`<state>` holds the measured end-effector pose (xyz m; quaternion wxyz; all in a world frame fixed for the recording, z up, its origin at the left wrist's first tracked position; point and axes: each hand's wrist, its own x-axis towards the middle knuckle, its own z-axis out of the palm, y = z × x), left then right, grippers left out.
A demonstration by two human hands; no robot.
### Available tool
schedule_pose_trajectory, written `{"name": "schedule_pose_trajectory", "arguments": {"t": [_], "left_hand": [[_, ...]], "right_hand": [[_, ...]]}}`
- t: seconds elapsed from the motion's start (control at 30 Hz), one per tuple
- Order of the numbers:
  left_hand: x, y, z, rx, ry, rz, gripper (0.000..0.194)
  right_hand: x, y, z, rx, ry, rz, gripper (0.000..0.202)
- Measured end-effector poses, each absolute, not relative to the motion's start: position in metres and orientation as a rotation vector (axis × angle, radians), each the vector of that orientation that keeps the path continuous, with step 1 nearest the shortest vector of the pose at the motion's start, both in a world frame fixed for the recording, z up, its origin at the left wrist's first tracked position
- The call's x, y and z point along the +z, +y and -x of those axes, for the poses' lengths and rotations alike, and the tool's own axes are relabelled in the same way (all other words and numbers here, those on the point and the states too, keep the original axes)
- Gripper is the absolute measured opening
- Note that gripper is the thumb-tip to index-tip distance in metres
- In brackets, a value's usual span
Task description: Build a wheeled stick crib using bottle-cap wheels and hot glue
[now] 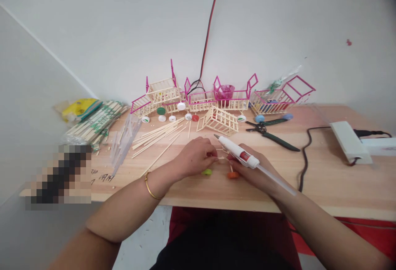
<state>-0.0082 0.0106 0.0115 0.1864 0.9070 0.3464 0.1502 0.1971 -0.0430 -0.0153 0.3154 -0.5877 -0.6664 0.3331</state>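
"Layout?"

"Over the wooden table (192, 192): right hand (248, 176) clasping the glue gun (236, 150), left hand (193, 156) pinched on the stick frame (221, 158) between them, orange cap (233, 175) and green cap (206, 172) below."

"Doing it well?"

"I'd brace the frame, keeping the nozzle (216, 136) off fingertips."

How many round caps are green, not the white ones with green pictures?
2 that I see: a dark green cap below the carts on the left, and a lime cap by the left hand. More may be hidden.
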Motion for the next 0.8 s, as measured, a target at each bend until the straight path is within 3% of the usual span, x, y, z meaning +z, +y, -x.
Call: {"name": "schedule_pose_trajectory", "arguments": {"t": [0.4, 0.8], "left_hand": [[0.012, 0.013, 0.01, 0.54, 1.004, -2.461, 0.008], [0.0, 0.019, 0.013, 0.768, 1.106, -2.327, 0.011]], "right_hand": [[-0.014, -0.043, -0.197, 1.065, -1.606, 1.515, 0.022], [0.001, -0.045, -0.213, 0.817, -1.582, 1.733, 0.026]]}}
